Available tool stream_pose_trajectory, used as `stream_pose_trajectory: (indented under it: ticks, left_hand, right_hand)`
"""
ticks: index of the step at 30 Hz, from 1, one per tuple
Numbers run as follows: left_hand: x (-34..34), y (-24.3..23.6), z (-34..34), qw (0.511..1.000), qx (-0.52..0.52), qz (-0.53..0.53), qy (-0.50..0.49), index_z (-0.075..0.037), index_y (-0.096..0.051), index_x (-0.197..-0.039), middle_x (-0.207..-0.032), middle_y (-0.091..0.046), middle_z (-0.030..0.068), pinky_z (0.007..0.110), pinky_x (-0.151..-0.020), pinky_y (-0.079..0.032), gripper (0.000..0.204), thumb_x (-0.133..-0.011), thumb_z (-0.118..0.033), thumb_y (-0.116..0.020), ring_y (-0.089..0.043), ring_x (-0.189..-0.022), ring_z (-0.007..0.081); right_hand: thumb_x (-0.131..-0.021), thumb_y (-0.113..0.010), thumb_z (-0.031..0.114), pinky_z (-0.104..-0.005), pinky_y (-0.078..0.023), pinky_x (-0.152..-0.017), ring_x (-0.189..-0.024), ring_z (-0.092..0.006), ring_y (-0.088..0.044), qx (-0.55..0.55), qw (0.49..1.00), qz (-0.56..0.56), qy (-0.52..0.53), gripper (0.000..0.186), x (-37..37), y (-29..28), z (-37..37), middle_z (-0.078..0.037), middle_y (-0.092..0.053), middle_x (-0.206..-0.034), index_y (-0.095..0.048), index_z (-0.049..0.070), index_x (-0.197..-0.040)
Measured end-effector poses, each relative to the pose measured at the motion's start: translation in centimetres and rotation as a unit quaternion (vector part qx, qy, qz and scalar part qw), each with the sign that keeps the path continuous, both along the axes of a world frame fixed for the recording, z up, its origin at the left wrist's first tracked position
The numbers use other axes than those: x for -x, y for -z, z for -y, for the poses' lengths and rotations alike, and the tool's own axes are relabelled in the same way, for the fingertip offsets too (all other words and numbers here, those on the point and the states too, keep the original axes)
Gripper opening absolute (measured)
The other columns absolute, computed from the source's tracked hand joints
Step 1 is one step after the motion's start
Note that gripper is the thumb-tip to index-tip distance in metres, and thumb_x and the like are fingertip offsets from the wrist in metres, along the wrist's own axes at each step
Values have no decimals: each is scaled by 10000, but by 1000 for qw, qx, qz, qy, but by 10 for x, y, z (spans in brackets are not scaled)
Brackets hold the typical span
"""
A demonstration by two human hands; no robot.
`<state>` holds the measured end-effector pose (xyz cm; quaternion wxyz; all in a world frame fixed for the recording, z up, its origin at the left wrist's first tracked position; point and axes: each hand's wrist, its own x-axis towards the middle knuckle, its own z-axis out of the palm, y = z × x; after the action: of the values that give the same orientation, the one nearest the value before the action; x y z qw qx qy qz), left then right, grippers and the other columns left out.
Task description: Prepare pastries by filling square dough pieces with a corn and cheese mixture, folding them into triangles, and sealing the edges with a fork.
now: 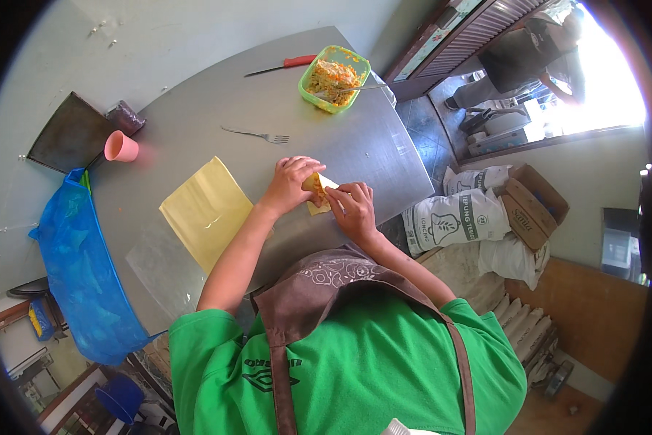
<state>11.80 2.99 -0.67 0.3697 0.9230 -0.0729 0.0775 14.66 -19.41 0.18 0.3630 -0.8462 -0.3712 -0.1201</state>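
Observation:
Over the near part of a grey metal table [195,94], both hands hold a small folded yellow pastry wrapper [319,208] with orange filling showing at its opening. My left hand [295,183] curls its fingers around the wrapper's left and upper side. On the other side, my right hand [355,210] pinches the edge with thumb and fingers. A stack of flat square yellow pastry wrappers [208,210] lies beside my left forearm. Farther off, a green plastic container [302,83] holds a shredded orange and pale filling, with a spoon-like metal utensil leaning in it.
A fork [257,135] and a red-handled knife [297,61] lie on the table. At left are a pink cup [121,147], a dark panel [68,134] and a blue plastic bag [87,268]. White sacks [456,221] and a cardboard box [533,206] sit right; a person [529,58] stands by the doorway.

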Motion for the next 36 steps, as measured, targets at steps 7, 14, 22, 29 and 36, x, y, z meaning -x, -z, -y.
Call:
stream_pose_trajectory:
  ticks: [7,14,22,29,36]
  left_hand:
    - [-8,2,-13,1000,-1,-11,10,-164,-751,-1293,-1346,-732,20,441,-1155,-416,630,-684,-104,-900,-599,-1357,256]
    - [1,-4,-10,1000,-15,11,23,-192,-747,-1313,-1396,-704,28,453,-1165,-416,621,-714,-117,-891,-585,-1380,256]
    - [28,-7,1,996,-46,65,-35,-216,-738,-1315,-1363,-655,42,468,-1114,-443,635,-708,-163,-917,-597,-1302,251]
    - [60,7,7,998,-1,61,-23,-154,-797,-1078,-1059,-743,-11,410,-974,-468,346,-754,-200,-907,-665,-1078,223]
    - [77,13,21,993,-3,98,-57,-126,-828,-954,-1007,-771,-21,398,-986,-479,183,-793,-194,-883,-681,-1058,213]
  right_hand:
    - [-872,-836,140,-402,-455,-898,-981,-240,-630,-5,1000,6,5,234,0,-1,0,-19,-698,-1020,-816,139,-1105]
    - [-842,-846,138,-402,-447,-906,-971,-217,-629,9,999,46,-12,246,4,-1,2,9,-684,-990,-825,163,-1086]
    - [-790,-863,146,-393,-416,-910,-954,-181,-619,11,994,99,-49,276,8,3,4,49,-668,-976,-823,197,-1058]
    - [-776,-827,166,-428,-384,-933,-986,-189,-603,31,989,116,-83,267,12,4,8,60,-662,-1010,-815,201,-1041]
    - [-810,-808,183,-446,-363,-966,-1036,-197,-580,56,986,125,-93,257,18,9,7,60,-657,-1023,-820,214,-1065]
